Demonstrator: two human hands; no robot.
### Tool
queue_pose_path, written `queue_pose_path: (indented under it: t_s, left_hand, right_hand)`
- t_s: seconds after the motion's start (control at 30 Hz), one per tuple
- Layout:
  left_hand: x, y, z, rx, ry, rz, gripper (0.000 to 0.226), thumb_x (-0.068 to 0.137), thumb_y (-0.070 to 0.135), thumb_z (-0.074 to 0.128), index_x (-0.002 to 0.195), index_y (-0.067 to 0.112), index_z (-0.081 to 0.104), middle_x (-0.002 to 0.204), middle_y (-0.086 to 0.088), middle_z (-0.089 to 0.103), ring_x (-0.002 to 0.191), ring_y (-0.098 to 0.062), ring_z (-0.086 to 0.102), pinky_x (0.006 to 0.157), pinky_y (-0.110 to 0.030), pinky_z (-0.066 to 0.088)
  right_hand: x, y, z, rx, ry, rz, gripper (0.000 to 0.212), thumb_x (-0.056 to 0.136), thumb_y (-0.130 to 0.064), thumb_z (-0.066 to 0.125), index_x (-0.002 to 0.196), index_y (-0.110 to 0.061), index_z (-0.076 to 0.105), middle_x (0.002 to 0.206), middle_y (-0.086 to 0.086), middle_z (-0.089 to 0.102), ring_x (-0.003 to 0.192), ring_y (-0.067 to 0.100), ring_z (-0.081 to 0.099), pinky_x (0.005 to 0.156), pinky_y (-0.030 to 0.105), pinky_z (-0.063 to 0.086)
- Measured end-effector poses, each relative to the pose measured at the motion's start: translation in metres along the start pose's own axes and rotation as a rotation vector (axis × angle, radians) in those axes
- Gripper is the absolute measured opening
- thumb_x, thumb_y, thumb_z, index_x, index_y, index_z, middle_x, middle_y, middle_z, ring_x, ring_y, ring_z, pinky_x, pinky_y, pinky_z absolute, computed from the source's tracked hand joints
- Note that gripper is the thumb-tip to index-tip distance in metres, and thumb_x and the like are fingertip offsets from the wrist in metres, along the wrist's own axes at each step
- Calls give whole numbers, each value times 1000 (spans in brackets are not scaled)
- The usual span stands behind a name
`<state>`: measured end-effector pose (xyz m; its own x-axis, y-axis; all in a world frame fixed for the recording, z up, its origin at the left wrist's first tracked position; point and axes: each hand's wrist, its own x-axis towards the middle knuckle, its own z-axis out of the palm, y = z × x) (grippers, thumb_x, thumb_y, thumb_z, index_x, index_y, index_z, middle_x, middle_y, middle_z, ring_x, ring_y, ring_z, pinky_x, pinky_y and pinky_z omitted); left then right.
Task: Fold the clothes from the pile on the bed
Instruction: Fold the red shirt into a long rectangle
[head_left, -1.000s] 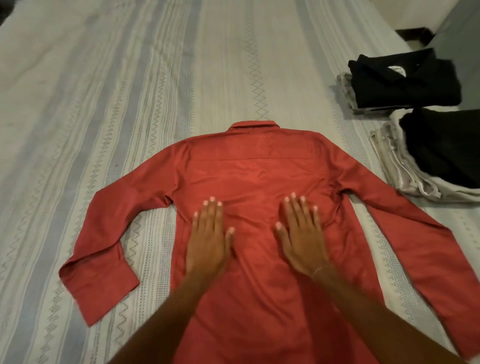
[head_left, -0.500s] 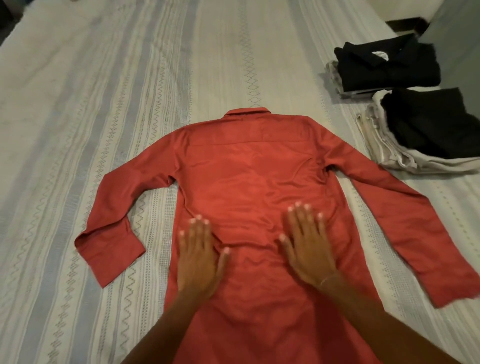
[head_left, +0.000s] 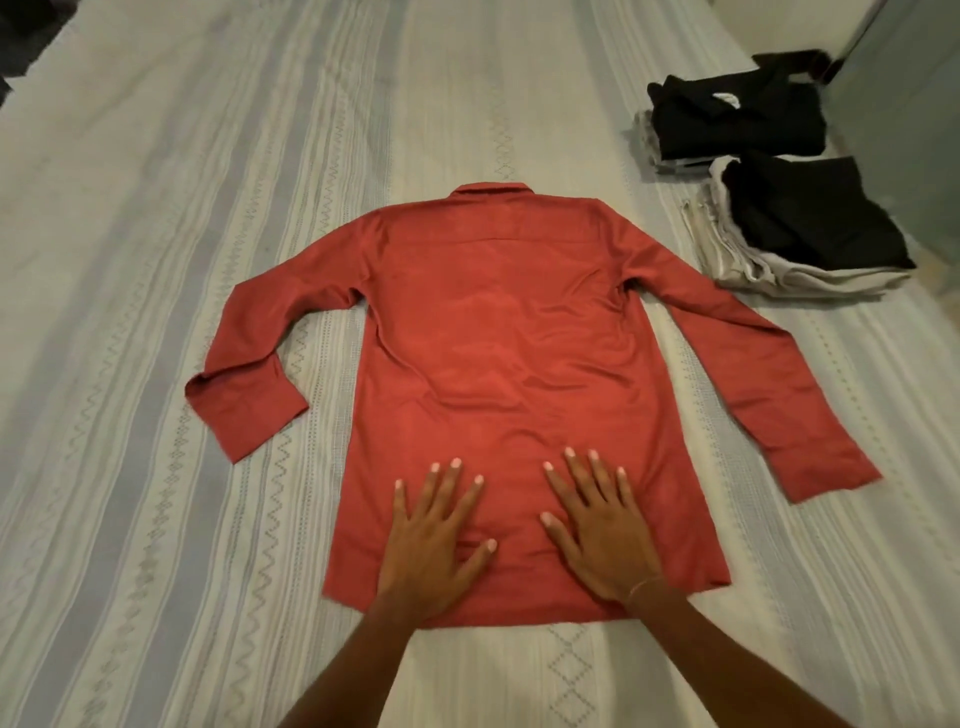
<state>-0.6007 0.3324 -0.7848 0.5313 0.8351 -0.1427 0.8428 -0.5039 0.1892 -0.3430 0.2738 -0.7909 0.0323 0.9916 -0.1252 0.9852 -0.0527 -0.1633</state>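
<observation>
while we look down at the bed (head_left: 208, 156), we see a red long-sleeved shirt (head_left: 498, 338) spread flat on the striped grey-and-white cover, back side up, collar pointing away from us and both sleeves angled out and down. our left hand (head_left: 434, 545) rests palm down on the lower part of the shirt, fingers straight and spread, holding nothing. our right hand (head_left: 597, 535) lies flat just beside it in the same way, fingers splayed on the cloth, with a thin bracelet (head_left: 644, 587) at the wrist. both hands press the fabric near the hem, which lies straight across just in front of our wrists.

toward the far right of the bed, well apart from the shirt, we see two stacks of folded clothes. the farther stack (head_left: 737, 119) has a black garment on top, with a small white neck label (head_left: 727, 98) showing; its writing is too small to read. the nearer stack (head_left: 810, 223) has a black piece lying on folded light grey cloth. no other writing or brand shows.
</observation>
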Motion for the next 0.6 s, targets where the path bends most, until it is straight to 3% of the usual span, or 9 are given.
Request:
queue_pose_path:
  t_s: [0.1,0.23,0.3,0.4,0.5,0.6]
  left_hand:
    - [-40,-27,2,-15,17,-231,92,86,85,29,160,37,3,169,3,-3,156,-23,-2,121,-62,10]
    - [-68,-27,-16,15,-60,-449,110,77,96,22,161,29,-3,169,-4,-6,155,-31,-5,116,-71,7]
    - [-58,-1,-22,10,-78,-384,117,73,99,24,162,26,0,169,-8,-6,154,-37,-6,115,-72,2]
    - [-49,24,-15,7,-112,-142,117,68,102,29,160,36,-3,168,-1,-15,153,-32,-16,114,-74,2]
    - [-65,18,-6,25,-130,-143,127,62,105,29,161,32,0,168,-1,-15,154,-31,-16,113,-76,2]
    - [-77,10,-10,29,-162,-125,139,53,109,32,161,27,2,168,-5,-14,154,-32,-14,111,-78,-1]
  right_hand:
    - [-34,36,5,9,9,183,72,100,-68,15,161,-31,11,168,-3,8,155,27,11,125,49,12]
    - [-40,31,-8,1,-4,416,77,99,-66,12,162,-20,11,167,12,18,153,37,15,120,62,14]
    - [-39,-2,-12,37,-4,299,78,100,-66,20,162,-21,7,167,18,11,153,40,9,121,64,7]
    - [-55,-36,-4,2,-84,-42,79,95,-77,21,161,-36,4,169,-1,-3,156,32,-1,121,63,0]
    - [-69,-24,-4,4,-117,55,101,79,-96,22,160,-38,3,168,-9,-3,156,28,-6,120,64,-7]
    - [-79,-7,-16,-24,-175,69,124,60,-107,27,160,-38,2,169,-6,-4,155,32,-10,118,67,-8]
